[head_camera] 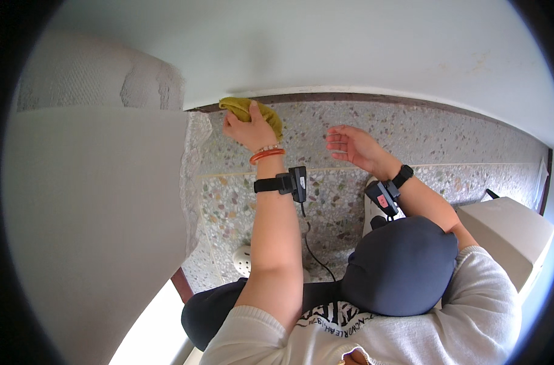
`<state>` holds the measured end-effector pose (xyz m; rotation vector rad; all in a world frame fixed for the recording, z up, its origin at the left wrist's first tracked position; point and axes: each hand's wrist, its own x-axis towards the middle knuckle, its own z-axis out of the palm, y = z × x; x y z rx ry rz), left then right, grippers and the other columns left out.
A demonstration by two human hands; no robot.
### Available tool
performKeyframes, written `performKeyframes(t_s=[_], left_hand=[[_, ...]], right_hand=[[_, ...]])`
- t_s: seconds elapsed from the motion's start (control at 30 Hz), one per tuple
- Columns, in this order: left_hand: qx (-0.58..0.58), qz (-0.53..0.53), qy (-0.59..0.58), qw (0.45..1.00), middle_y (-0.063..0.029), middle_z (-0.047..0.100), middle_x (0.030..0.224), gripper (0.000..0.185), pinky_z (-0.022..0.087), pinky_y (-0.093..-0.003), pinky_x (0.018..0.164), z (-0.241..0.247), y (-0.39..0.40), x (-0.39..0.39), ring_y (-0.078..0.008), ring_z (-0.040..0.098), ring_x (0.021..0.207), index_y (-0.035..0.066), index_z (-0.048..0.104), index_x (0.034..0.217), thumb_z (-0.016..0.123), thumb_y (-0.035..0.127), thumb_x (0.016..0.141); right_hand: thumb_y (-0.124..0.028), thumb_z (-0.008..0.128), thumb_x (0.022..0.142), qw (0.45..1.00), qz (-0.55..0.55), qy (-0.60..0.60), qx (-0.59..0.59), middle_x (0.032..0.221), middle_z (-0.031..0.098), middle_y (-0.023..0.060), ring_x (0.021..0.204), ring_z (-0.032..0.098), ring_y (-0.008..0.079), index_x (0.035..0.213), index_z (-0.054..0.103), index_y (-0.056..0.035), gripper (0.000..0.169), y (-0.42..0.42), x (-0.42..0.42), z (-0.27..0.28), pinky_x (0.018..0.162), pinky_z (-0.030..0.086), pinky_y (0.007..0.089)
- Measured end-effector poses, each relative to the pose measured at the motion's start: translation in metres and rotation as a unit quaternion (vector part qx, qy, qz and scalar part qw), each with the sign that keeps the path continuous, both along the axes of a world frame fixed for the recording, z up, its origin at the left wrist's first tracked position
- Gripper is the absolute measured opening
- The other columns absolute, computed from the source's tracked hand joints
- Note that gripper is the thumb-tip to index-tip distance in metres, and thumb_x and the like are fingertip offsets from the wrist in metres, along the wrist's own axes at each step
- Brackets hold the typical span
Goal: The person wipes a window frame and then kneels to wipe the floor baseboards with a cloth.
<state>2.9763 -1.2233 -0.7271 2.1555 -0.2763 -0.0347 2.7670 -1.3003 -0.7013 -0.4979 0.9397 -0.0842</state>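
Observation:
My left hand grips a folded mustard-yellow cloth and holds it low at the foot of the white wall. The cloth's far end meets the dark brown skirting strip near the corner. Part of the cloth is hidden under my fingers. My right hand is empty, its fingers apart, over the speckled terrazzo floor to the right of the cloth. On my left wrist are a beaded bracelet and a red-orange bangle.
Left of the cloth stands a large grey surface with a crinkled, translucent edge. A cream box-shaped object sits at the right. Black strapped devices are on both forearms, with a cable hanging near my knees. White shoes rest on the floor.

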Motion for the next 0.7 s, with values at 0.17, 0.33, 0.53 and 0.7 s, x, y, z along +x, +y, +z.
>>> performKeyframes(t_s=[0.17,0.33,0.53,0.7], left_hand=[[-0.083,0.017,0.066,0.994,-0.0246,0.041,0.114,0.053,0.04,-0.0412,0.086,-0.001,-0.021,-0.008,-0.0342,0.047,0.102,-0.008,0.048,0.119,0.065,0.024,0.079],[-0.058,0.024,0.097,0.993,-0.0235,0.052,0.107,0.05,0.048,-0.0372,0.073,-0.006,-0.036,-0.017,-0.0305,0.056,0.09,-0.011,0.047,0.116,0.063,0.021,0.081],[-0.225,0.043,0.248,0.941,-0.0225,0.047,0.108,0.045,0.05,-0.0361,0.068,0.017,-0.067,-0.068,-0.0309,0.057,0.088,-0.013,0.047,0.112,0.059,0.02,0.084],[-0.221,-0.013,0.196,0.955,-0.0163,0.06,0.096,0.031,0.05,-0.0334,0.067,0.025,-0.087,-0.12,-0.0231,0.06,0.079,-0.009,0.051,0.106,0.058,0.013,0.084]], right_hand=[[-0.022,0.047,0.091,1.0,-0.015,-0.005,-0.001,0.099,0.059,0.008,0.09,0.057,0.019,0.105,0.054,-0.0051,0.023,-0.003,-0.007,-0.005,0.077,0.049,0.0331],[-0.023,0.048,0.091,1.0,-0.023,-0.009,-0.012,0.1,0.059,0.0076,0.091,0.057,0.0184,0.106,0.054,-0.0054,0.023,-0.013,-0.024,-0.005,0.078,0.048,0.0327],[-0.022,0.049,0.091,0.999,-0.041,-0.035,0.003,0.097,0.06,0.007,0.092,0.057,0.0192,0.105,0.056,-0.0055,0.023,-0.03,-0.046,-0.013,0.079,0.048,0.0342],[-0.02,0.047,0.091,0.995,-0.099,-0.018,-0.004,0.093,0.061,0.0064,0.088,0.059,0.019,0.104,0.057,-0.0058,0.021,-0.049,-0.077,-0.011,0.076,0.049,0.0333]])
